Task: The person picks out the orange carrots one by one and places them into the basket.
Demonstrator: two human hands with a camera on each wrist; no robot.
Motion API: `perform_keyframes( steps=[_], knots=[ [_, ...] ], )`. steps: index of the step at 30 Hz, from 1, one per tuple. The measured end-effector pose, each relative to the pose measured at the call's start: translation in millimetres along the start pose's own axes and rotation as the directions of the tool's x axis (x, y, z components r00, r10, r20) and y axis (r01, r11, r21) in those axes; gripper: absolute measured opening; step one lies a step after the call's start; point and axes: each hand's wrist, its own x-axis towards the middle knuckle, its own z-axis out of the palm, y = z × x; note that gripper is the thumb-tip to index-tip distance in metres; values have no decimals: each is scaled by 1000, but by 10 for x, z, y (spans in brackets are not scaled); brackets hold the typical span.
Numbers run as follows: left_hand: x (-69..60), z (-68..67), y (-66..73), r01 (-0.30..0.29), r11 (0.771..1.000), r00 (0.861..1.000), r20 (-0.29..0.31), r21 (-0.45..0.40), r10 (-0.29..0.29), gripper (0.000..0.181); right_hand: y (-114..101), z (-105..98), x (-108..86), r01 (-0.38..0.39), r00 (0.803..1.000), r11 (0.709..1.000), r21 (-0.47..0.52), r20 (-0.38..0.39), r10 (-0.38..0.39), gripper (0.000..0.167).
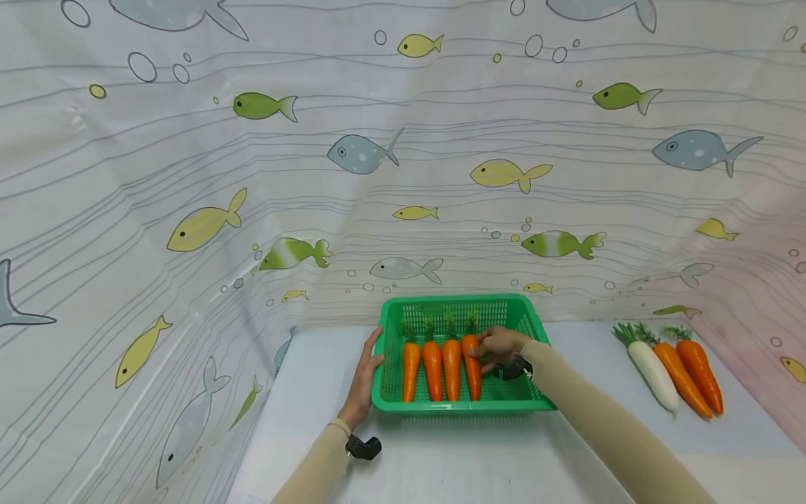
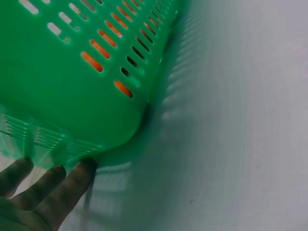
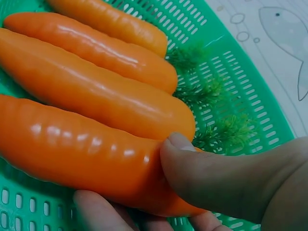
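Observation:
Several orange carrots with green tufts lie side by side in a green plastic basket (image 1: 462, 406), tops toward the far side. My right hand (image 1: 500, 344) is inside the basket and grips the rightmost carrot (image 1: 472, 371) near its top. In the right wrist view, the thumb (image 3: 192, 168) lies over this carrot (image 3: 91, 154) and the fingers come from below it. Beside it lies another carrot (image 3: 101, 91). My left hand (image 1: 361, 381) is at the basket's left side. In the left wrist view, its extended fingers (image 2: 65, 190) touch the slotted wall (image 2: 48, 139).
On the right of the white table (image 1: 453, 469) lie a white radish (image 1: 655, 374) and two more carrots, one (image 1: 683, 378) next to the radish and one (image 1: 701, 371) farther right. A fish-patterned sheet (image 1: 403, 175) rises behind and at both sides.

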Motion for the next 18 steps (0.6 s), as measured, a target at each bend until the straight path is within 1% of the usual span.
perform_keyframes(
  steps=[4,8,14,18],
  knots=[
    [7,-7,3,-1,1000,1000,-1,7,1,60,4,9,14,0,1000,1000,8,2,0,68],
    [6,-3,9,-4,1000,1000,-7,12,4,61,5,15,12,-7,1000,1000,13,-9,7,71],
    [3,-10,4,-2,1000,1000,-7,8,3,61,-30,41,-29,-21,998,1000,-19,-62,20,76],
    [6,-11,-3,-3,1000,1000,-6,7,3,61,-59,68,-49,-13,997,999,-45,-79,9,73]
  ],
)
